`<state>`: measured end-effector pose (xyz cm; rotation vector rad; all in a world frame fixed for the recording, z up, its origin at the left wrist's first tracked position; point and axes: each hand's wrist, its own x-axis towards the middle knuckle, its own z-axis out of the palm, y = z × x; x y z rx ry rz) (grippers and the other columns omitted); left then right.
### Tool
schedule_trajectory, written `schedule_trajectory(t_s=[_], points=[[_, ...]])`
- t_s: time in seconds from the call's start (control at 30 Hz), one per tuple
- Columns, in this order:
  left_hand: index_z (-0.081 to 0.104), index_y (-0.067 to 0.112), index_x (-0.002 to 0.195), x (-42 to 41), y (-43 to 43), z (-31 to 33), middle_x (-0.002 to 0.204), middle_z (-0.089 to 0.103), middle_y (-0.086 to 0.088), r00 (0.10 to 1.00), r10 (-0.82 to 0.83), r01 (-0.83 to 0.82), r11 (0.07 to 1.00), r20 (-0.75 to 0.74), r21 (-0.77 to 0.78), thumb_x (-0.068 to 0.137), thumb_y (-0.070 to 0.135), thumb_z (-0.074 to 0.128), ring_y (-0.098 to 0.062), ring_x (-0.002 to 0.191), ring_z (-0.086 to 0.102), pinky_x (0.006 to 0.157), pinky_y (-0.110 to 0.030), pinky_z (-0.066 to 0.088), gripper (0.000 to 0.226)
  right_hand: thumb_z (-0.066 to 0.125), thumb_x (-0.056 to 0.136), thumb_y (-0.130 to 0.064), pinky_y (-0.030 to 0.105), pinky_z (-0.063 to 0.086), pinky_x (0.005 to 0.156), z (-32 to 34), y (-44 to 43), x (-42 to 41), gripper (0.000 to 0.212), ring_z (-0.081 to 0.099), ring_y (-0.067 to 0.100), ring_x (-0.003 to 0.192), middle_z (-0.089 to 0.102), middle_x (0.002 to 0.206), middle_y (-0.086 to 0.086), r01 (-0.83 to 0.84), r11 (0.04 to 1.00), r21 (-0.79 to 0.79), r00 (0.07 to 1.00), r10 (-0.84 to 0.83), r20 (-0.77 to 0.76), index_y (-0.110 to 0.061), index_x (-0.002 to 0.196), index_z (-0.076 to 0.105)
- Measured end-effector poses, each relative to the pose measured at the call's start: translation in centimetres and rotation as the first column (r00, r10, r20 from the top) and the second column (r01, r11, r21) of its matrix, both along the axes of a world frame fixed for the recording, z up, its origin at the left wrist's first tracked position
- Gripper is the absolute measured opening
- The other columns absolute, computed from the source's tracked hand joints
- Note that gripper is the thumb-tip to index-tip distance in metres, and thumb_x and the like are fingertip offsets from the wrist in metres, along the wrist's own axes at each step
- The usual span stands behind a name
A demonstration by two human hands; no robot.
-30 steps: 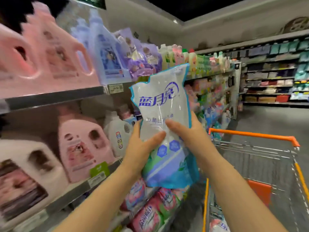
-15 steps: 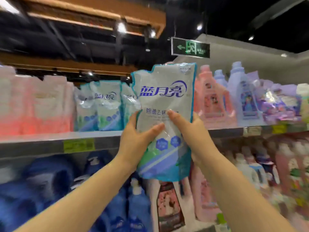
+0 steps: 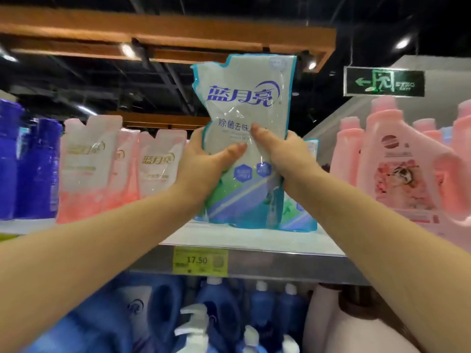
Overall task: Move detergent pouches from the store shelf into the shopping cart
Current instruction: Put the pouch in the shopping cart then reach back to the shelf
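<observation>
A white and blue detergent pouch (image 3: pixel 246 103) with blue Chinese lettering stands upright at the upper shelf (image 3: pixel 254 253), its bottom edge at the shelf surface. My left hand (image 3: pixel 204 164) grips its left side, thumb across the front. On the pouch's right side my right hand (image 3: pixel 288 156) holds it, thumb pressed on the front. Another blue pouch (image 3: pixel 303 215) shows just behind it to the right. The shopping cart is out of view.
Pink and white pouches (image 3: pixel 107 169) stand to the left on the same shelf, dark blue bottles (image 3: pixel 28 169) further left. Pink jugs (image 3: pixel 407 169) fill the right. Blue bottles (image 3: pixel 219 314) sit on the lower shelf under a yellow 17.50 price tag (image 3: pixel 200 260).
The view has swung left from the cart and aisle to face the shelf. The pouch, held in both hands throughout, now sits low against the upper shelf in front of the other blue pouch.
</observation>
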<state>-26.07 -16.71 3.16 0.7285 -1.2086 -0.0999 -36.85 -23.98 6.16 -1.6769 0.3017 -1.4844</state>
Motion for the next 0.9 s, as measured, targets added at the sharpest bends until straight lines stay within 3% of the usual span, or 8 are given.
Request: schedule_trajectory(t_s=[0.1,0.27,0.37,0.47,0.63,0.8,0.83,0.9], points=[[0.051,0.015,0.121,1.9,-1.7,0.4,0.107,0.068,-0.007,0.998,0.058,-0.058,0.998,-0.012,0.012,0.075,0.018,0.075,-0.023,0.091,0.069,0.072,-0.033,0.057,0.052,0.077,0.049,-0.056,0.045,0.055,0.087,0.7,-2.5,2.2,0.08,0.068,0.027,0.091,0.07,0.103,0.008,-0.044,0.999,-0.011,0.999,0.044,-0.012,-0.013,0.114,0.059],[0.053,0.017,0.121,5.0,-3.8,-0.4,0.102,0.07,-0.007,0.994,0.109,-0.11,0.984,0.019,0.137,0.068,0.022,0.075,-0.019,0.083,0.071,0.065,-0.028,0.057,0.057,0.076,0.071,-0.046,0.043,0.054,0.087,-0.7,-5.9,5.5,0.057,0.067,0.025,0.093,0.069,0.103,0.007,-0.092,0.995,0.041,0.991,0.096,-0.098,-0.013,0.113,0.057],[0.054,0.021,0.115,6.5,-4.7,-1.9,0.095,0.071,-0.002,0.996,0.091,-0.084,0.969,-0.02,0.231,0.056,0.023,0.075,-0.013,0.075,0.07,0.06,-0.024,0.055,0.063,0.074,0.071,-0.049,0.044,0.051,0.091,-2.8,-7.5,7.1,0.053,0.065,0.025,0.097,0.068,0.105,0.005,-0.042,0.997,0.057,0.983,0.052,-0.178,-0.016,0.11,0.059],[0.051,0.016,0.123,8.2,-5.8,-2.3,0.099,0.071,-0.008,0.997,0.07,-0.052,0.935,-0.04,0.35,0.052,0.022,0.078,-0.023,0.083,0.07,0.071,-0.034,0.056,0.076,0.072,0.076,-0.045,0.044,0.051,0.091,-3.7,-8.7,8.1,0.043,0.064,0.025,0.099,0.068,0.106,0.004,-0.025,0.998,0.062,0.976,0.038,-0.215,-0.02,0.106,0.056],[0.04,0.026,0.132,10.7,-6.1,-0.3,0.113,0.067,-0.009,0.999,-0.025,0.004,0.83,0.03,0.557,0.066,0.005,0.081,-0.03,0.095,0.068,0.08,-0.044,0.056,0.08,0.075,0.072,-0.047,0.045,0.053,0.09,-2.9,-10.1,9.6,0.056,0.066,0.026,0.098,0.069,0.107,0.005,-0.045,0.999,0.02,0.943,0.049,-0.329,-0.018,0.118,0.058],[0.042,0.031,0.129,12.7,-5.7,1.8,0.112,0.068,-0.005,0.999,-0.032,0.037,0.833,-0.019,0.552,0.055,0.028,0.077,-0.03,0.097,0.068,0.085,-0.051,0.053,0.082,0.068,0.08,-0.043,0.024,0.051,0.059,-2.2,-10.6,10.6,0.049,0.053,0.012,0.057,0.068,0.109,0.015,-0.199,0.972,0.125,0.87,0.234,-0.434,-0.015,0.119,0.057],[0.043,0.029,0.128,13.1,-5.8,1.9,0.112,0.068,-0.006,1.0,-0.005,0.013,0.842,-0.016,0.539,0.054,0.028,0.078,-0.03,0.096,0.068,0.085,-0.051,0.053,0.083,0.065,0.082,-0.044,0.025,0.053,0.063,-2.0,-10.6,10.7,0.045,0.058,0.016,0.063,0.068,0.107,0.013,-0.202,0.969,0.141,0.847,0.245,-0.472,-0.017,0.117,0.058],[0.045,0.027,0.121,13.4,-6.0,2.0,0.112,0.066,-0.007,0.996,0.08,-0.085,0.849,0.031,0.522,0.059,0.025,0.081,-0.029,0.096,0.067,0.085,-0.048,0.054,0.071,0.063,0.082,-0.049,0.034,0.053,0.086,-1.7,-10.8,11.2,0.04,0.064,0.025,0.098,0.067,0.112,0.007,-0.152,0.978,0.142,0.805,0.206,-0.557,-0.023,0.113,0.057]])
